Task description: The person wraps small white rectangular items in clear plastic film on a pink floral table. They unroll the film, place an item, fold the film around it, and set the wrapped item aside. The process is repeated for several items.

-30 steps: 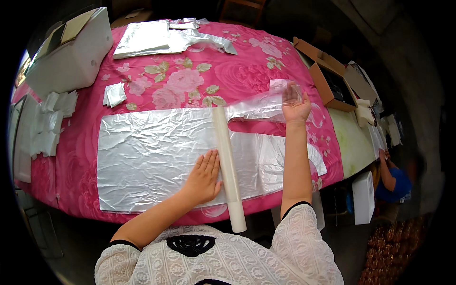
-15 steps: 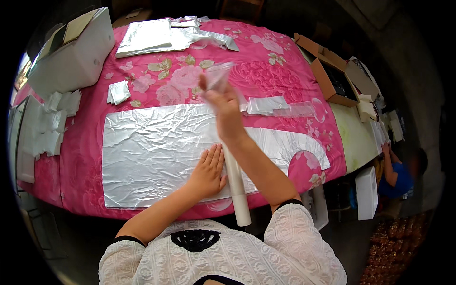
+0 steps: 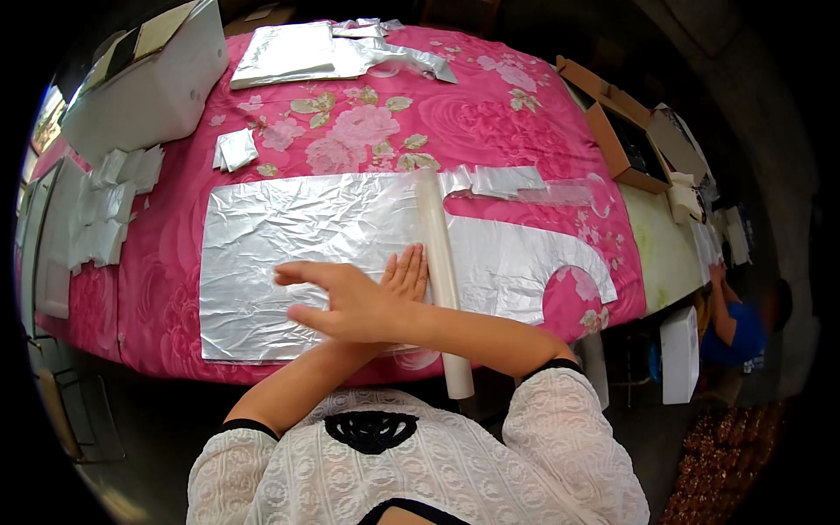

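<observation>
A silvery, crinkled plastic bag [image 3: 289,227] lies flat on the pink flowered cloth, its handle-shaped end [image 3: 507,254] to the right. A long whitish roll [image 3: 440,254] rests across it, its near end past the table's edge. My left hand [image 3: 408,273] presses palm down on the bag, fingers straight, just left of the roll. Crossing above my left wrist, my right hand [image 3: 337,302] reaches to the left with thumb and forefinger apart. Nothing shows between those fingers; its other fingers are partly hidden.
Folded silvery pieces [image 3: 234,150] and a silvery stack [image 3: 284,57] lie farther back. White foam boxes [image 3: 149,96] and white bundles [image 3: 109,210] stand left. An open cardboard box [image 3: 626,144] is at right. Another person [image 3: 731,324] works beyond the right edge.
My right hand has swung down and left from above the roll, across my left arm. The clear plastic piece it held no longer shows. The view has shifted slightly.
</observation>
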The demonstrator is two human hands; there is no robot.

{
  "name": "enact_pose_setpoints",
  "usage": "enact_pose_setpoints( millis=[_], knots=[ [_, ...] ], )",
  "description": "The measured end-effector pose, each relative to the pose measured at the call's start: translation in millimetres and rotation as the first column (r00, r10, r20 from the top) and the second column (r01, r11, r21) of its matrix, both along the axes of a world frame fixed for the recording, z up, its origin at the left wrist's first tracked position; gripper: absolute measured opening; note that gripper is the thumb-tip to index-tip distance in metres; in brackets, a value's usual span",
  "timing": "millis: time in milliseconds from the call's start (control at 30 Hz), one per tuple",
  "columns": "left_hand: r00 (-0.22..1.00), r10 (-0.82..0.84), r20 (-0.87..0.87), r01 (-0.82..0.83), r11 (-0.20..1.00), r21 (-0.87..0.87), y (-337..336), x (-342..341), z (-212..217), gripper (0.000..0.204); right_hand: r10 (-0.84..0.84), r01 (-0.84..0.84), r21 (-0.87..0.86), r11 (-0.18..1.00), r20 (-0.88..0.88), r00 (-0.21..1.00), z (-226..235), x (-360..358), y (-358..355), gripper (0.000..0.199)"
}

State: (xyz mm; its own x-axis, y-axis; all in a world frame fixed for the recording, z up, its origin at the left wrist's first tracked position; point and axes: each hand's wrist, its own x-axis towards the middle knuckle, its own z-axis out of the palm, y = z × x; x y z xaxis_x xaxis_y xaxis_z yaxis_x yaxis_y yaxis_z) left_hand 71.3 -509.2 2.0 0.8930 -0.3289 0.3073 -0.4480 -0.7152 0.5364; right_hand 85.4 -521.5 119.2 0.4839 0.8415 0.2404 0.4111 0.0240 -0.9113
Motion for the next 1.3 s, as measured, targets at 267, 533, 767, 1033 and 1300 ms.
enact_pose_setpoints(
  millis=[267, 533, 767, 1033, 1300],
  knots=[
    [1.0, 0.009, 0.008, -0.01, 0.998, 0.058, 8, -4, 30, 0.058, -0.143, 0.357, -0.234, 0.904, 0.62, 0.771, -34, 40, -167, 0.046],
    [0.99, 0.103, 0.096, -0.098, 0.994, -0.057, 106, -30, 65, 0.043, -0.016, 0.292, -0.32, 0.902, 0.649, 0.76, -49, 37, -163, 0.048],
    [0.875, 0.48, 0.067, -0.482, 0.875, 0.034, 192, -87, 65, 0.037, 0.198, -0.199, -0.379, 0.904, -0.042, 0.979, -22, -3, -28, 0.035],
    [0.809, 0.587, -0.039, -0.586, 0.809, 0.034, 225, -187, 80, 0.035, -0.018, 0.031, -0.032, 0.999, 0.334, 0.943, -35, 21, -5, 0.02],
    [0.733, 0.629, -0.259, -0.672, 0.729, -0.132, 196, -229, 76, 0.038, 0.156, -0.072, -0.142, 0.987, 0.784, 0.6, -61, 50, 25, 0.042]
  ],
)
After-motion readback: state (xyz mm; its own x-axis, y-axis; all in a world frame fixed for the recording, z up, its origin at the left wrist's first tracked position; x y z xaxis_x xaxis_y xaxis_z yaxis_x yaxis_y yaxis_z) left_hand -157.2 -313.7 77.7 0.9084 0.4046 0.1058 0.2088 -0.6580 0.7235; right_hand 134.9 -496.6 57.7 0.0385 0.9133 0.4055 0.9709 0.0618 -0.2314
